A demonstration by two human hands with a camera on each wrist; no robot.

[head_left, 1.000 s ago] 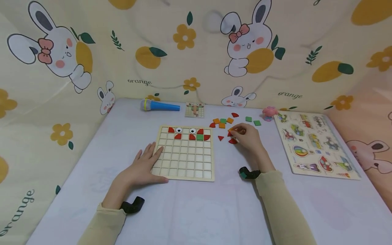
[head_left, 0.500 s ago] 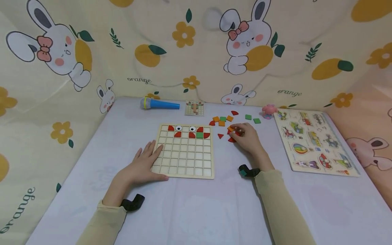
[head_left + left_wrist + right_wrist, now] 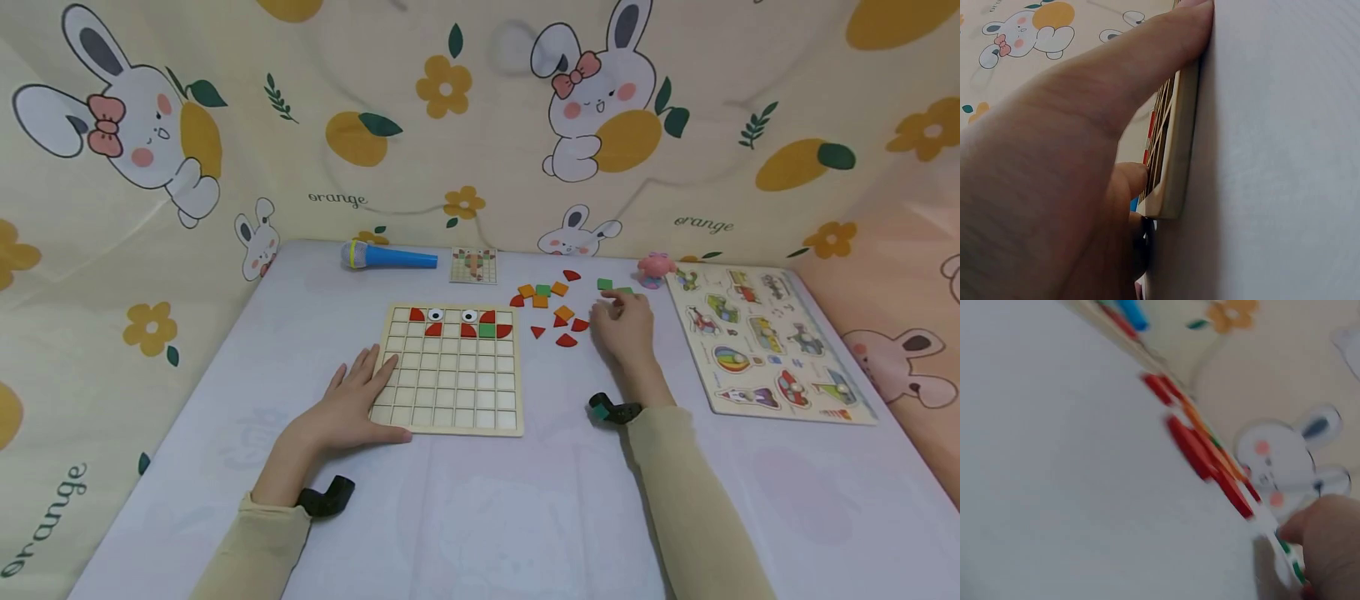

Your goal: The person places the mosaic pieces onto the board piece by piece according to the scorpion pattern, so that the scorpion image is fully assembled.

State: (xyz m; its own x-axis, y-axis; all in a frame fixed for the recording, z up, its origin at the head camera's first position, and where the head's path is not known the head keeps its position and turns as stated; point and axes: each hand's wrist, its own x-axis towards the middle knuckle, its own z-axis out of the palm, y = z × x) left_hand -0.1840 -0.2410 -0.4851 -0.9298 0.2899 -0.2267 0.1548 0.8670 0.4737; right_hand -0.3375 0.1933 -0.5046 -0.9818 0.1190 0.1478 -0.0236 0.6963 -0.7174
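In the head view my left hand lies with spread fingers at the left edge of a wooden grid board, its thumb along the front edge. The left wrist view shows that thumb and a fingertip against the board's side. Red quarter pieces, a green square and two round eye pieces sit in the board's far rows. My right hand, fingers loosely bent, is over the table beside the green squares, partly covering one. Nothing shows between its fingers.
Loose red, orange and green pieces lie right of the board. Behind it are a small pattern card and a blue toy microphone. A pink toy and a picture puzzle board are at the right.
My right hand has left the orange square, which lies among the red pieces, and moved right and slightly farther back to the green squares. My left hand has stayed on the board.
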